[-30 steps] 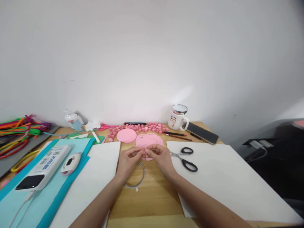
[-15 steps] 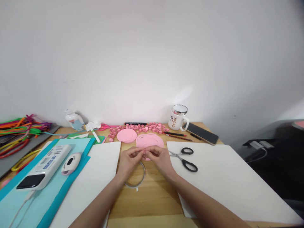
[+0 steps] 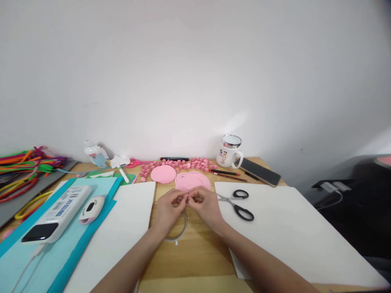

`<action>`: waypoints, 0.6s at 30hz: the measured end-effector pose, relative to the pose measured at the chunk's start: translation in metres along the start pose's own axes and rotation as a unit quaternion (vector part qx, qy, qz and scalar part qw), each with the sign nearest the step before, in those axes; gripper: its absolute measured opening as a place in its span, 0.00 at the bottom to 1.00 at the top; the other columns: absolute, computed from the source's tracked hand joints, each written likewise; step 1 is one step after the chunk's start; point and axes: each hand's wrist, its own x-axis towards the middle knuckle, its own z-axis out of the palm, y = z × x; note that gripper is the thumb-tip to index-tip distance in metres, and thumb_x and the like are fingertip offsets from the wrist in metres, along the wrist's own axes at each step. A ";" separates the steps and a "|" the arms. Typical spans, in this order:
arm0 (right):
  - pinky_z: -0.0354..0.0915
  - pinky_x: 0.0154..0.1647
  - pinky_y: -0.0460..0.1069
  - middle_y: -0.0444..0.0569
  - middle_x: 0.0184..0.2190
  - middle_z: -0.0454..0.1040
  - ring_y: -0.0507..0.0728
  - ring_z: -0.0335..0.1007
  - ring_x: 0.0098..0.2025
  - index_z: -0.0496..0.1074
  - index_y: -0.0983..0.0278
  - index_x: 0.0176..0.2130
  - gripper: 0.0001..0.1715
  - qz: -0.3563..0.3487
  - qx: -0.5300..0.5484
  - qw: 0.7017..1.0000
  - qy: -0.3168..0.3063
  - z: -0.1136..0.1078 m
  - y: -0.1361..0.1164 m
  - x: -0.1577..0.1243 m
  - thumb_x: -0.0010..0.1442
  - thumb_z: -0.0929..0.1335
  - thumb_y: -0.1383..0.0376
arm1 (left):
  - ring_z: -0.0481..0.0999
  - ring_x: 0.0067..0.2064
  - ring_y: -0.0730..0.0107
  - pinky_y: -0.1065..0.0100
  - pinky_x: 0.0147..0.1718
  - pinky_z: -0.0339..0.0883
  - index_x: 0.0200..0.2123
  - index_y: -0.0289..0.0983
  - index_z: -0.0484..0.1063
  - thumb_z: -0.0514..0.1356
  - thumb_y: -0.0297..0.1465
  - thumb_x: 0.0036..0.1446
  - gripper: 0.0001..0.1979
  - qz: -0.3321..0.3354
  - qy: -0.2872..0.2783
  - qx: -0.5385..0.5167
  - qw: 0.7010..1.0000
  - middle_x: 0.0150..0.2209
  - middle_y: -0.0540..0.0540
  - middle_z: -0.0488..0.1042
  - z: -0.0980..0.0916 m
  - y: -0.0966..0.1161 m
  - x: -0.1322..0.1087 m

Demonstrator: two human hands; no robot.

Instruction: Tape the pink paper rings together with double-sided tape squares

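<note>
My left hand (image 3: 169, 209) and my right hand (image 3: 204, 205) meet over the middle of the table, fingertips pinched together. Between them is a small pink piece of paper (image 3: 187, 197), mostly covered by the fingers. Just beyond lie pink paper cutouts (image 3: 192, 180) with curved slits and a stack of pink paper circles (image 3: 163, 174). Behind these is a heap of small rolled pink paper pieces (image 3: 200, 163). A roll of tape (image 3: 185, 228) lies flat below my left hand, partly hidden by it.
Black-handled scissors (image 3: 235, 201) rest on a white sheet (image 3: 287, 228) at right. A mug (image 3: 227, 152), a phone (image 3: 259, 171) and pencils (image 3: 229, 173) sit behind. At left are a power bank (image 3: 58, 213), teal paper (image 3: 73, 252), a bottle (image 3: 96, 154) and pipe cleaners (image 3: 33, 165).
Both hands stay nearly in place while the fingers shift around the pink paper. Its end, seen below the fingertips earlier, is now drawn in and less visible.
</note>
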 end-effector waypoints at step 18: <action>0.66 0.30 0.46 0.47 0.28 0.68 0.53 0.66 0.30 0.68 0.63 0.22 0.03 0.011 0.060 0.998 0.027 0.003 -0.003 -0.002 0.46 0.67 0.67 | 0.74 0.28 0.70 0.70 0.29 0.68 0.33 0.34 0.71 0.60 0.33 0.46 0.11 -0.139 -0.019 -0.132 0.981 0.29 0.46 0.76 0.004 0.005 0.001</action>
